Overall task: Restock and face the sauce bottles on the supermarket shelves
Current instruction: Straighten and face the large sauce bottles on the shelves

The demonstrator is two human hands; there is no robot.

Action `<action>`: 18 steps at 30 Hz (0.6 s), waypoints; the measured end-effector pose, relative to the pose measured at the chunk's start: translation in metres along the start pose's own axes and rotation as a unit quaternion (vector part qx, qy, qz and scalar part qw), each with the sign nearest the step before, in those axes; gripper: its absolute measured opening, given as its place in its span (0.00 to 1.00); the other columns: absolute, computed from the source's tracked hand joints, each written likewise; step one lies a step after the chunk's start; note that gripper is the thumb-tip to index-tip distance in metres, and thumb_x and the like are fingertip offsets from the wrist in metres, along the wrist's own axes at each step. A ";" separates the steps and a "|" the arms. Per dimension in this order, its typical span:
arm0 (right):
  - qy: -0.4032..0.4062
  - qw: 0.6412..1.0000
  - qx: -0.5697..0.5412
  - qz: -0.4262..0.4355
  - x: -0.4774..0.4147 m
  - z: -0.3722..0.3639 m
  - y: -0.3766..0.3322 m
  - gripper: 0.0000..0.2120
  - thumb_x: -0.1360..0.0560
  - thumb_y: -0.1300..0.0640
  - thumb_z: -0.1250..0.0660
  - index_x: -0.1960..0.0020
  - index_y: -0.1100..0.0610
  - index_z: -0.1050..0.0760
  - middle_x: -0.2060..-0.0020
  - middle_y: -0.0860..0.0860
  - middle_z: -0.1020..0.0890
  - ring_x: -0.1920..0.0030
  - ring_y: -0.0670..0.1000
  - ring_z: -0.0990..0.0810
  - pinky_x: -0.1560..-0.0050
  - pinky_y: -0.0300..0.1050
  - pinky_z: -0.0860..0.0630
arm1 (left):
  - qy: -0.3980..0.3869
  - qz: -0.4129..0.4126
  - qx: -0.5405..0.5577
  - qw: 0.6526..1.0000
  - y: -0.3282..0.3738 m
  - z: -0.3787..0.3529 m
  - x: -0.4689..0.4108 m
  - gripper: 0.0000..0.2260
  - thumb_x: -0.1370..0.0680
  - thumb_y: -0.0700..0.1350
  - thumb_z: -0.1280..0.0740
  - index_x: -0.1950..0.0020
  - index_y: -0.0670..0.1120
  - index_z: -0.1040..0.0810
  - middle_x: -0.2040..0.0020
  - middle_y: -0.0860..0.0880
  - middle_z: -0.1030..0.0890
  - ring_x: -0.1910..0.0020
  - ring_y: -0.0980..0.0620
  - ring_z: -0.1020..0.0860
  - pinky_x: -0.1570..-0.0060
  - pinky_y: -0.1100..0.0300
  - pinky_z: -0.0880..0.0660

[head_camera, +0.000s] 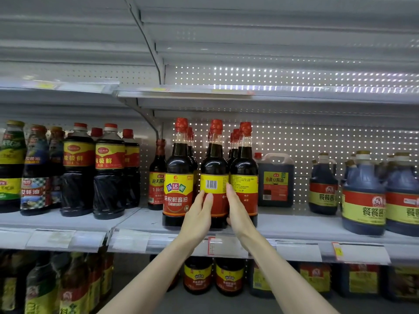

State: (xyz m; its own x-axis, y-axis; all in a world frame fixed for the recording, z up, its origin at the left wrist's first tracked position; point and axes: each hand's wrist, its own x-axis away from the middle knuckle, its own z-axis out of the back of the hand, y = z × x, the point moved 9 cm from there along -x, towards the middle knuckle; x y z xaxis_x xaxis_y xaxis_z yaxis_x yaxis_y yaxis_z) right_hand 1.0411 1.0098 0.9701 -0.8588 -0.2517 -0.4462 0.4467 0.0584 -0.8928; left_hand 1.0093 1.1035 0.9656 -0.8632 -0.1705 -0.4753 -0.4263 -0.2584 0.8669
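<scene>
Three tall dark sauce bottles with red caps stand at the front of the middle shelf (294, 232). The middle bottle (214, 168) shows its barcode side to me. My left hand (199, 217) holds its left flank with fingers wrapped round the label. My right hand (237, 209) lies against its right flank, fingers straight, between it and the right bottle (244, 171). The left bottle (178, 177) faces forward with its yellow and red label. More of the same bottles stand in rows behind.
A smaller dark bottle (157, 175) stands left of the trio, a square jug (275, 180) to the right, then handled jugs (362, 196). Large plastic bottles (108, 173) fill the left bay. The shelf above (272, 91) holds nothing. Jars (197, 275) sit below.
</scene>
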 end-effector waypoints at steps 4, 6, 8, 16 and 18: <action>-0.008 1.000 0.001 -0.004 0.003 0.001 0.000 0.24 0.19 0.39 0.52 0.26 0.46 0.39 0.32 0.45 0.30 0.33 0.45 0.31 0.35 0.43 0.36 | 0.028 0.009 0.011 1.000 -0.004 0.009 -0.003 0.23 0.17 0.56 0.49 0.23 0.51 0.44 0.31 0.54 0.33 0.32 0.56 0.34 0.32 0.56 0.37; -0.008 1.000 0.007 0.001 0.004 0.003 -0.003 0.20 0.18 0.41 0.52 0.28 0.42 0.37 0.34 0.40 0.30 0.37 0.40 0.31 0.38 0.38 0.36 | 0.018 0.021 0.024 0.999 -0.006 0.008 -0.008 0.25 0.17 0.57 0.51 0.22 0.52 0.46 0.31 0.56 0.35 0.28 0.54 0.38 0.29 0.54 0.40; -0.004 1.000 0.018 0.011 0.004 0.003 -0.004 0.21 0.18 0.42 0.52 0.26 0.44 0.40 0.33 0.38 0.34 0.36 0.37 0.35 0.36 0.37 0.38 | 0.004 0.028 0.031 0.999 -0.007 0.004 -0.013 0.24 0.18 0.59 0.52 0.23 0.54 0.44 0.28 0.55 0.35 0.28 0.54 0.36 0.28 0.52 0.39; -0.012 0.999 -0.012 -0.039 0.001 -0.006 0.008 0.29 0.20 0.36 0.52 0.23 0.46 0.42 0.28 0.45 0.33 0.29 0.46 0.35 0.28 0.49 0.39 | -0.024 0.027 0.027 0.999 -0.004 0.005 -0.013 0.18 0.18 0.59 0.53 0.34 0.57 0.31 0.42 0.58 0.23 0.43 0.62 0.25 0.45 0.63 0.28; -0.016 0.999 -0.001 -0.044 -0.001 -0.006 0.008 0.34 0.24 0.30 0.51 0.22 0.45 0.45 0.26 0.45 0.36 0.27 0.47 0.36 0.26 0.52 0.40 | -0.023 0.012 0.006 1.000 -0.008 0.006 -0.011 0.24 0.20 0.64 0.52 0.28 0.57 0.34 0.34 0.56 0.26 0.35 0.57 0.28 0.33 0.53 0.31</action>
State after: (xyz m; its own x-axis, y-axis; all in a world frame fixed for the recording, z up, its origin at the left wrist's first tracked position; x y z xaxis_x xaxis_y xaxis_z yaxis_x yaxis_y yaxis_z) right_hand 1.0435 1.0164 0.9631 -0.8868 -0.2863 -0.3629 0.3685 0.0361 -0.9289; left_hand 1.0204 1.1128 0.9645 -0.8848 -0.1332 -0.4464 -0.4077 -0.2425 0.8804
